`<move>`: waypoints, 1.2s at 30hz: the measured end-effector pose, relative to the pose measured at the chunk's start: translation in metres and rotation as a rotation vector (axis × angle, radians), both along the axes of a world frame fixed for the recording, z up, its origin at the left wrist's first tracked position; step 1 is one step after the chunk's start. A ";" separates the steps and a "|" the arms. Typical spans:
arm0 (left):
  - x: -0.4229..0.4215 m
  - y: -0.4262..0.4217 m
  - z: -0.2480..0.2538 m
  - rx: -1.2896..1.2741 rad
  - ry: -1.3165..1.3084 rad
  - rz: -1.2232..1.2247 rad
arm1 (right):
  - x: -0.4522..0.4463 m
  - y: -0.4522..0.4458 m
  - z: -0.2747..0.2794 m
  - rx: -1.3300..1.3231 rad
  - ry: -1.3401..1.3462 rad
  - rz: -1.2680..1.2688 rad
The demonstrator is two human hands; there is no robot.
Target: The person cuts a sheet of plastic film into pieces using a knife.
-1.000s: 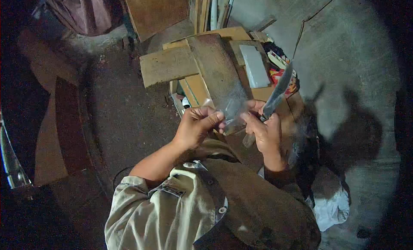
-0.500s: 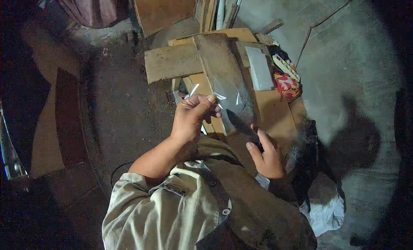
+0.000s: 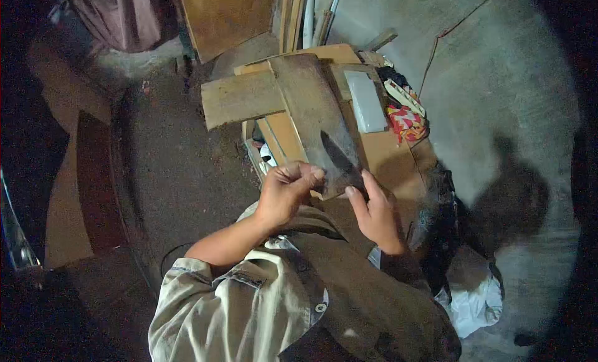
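Observation:
My right hand [image 3: 377,214] is closed around the handle end of a knife, whose dark blade [image 3: 337,152] points up and to the left over a worn wooden board [image 3: 305,94]. My left hand [image 3: 283,197] is in a pinch just left of the knife, above the board's near end. What lies between its thumb and fingers, if anything, is too small or too clear to make out. Beyond the right hand, a flat whitish pack [image 3: 365,100] rests on the wooden surface [image 3: 389,159].
A shorter plank [image 3: 243,100] juts out to the left. A red and yellow patterned cloth [image 3: 408,122] and a pale strip [image 3: 405,97] lie at the right edge. Tall wooden strips and pipes [image 3: 308,19] stand behind. A white bag [image 3: 476,309] is low at the right.
My left hand has moved down, closer to my right hand. The clear glinting film by its fingers no longer shows. The knife blade now points more steeply upward.

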State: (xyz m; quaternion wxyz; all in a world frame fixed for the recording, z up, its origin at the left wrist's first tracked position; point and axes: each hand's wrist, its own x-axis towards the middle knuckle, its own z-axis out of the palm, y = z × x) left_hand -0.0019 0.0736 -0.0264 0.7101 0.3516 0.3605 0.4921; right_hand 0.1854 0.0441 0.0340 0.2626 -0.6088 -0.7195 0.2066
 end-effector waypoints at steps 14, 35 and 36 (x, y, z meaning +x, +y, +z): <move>-0.033 0.007 0.003 0.079 0.061 -0.348 | 0.071 0.034 -0.001 -0.032 -0.100 -0.300; -0.020 0.025 0.007 0.038 -0.010 -0.219 | -0.007 0.022 -0.023 -0.412 0.748 0.046; -0.015 0.020 0.009 0.025 -0.066 -0.209 | -0.010 0.021 -0.023 -0.413 0.749 0.043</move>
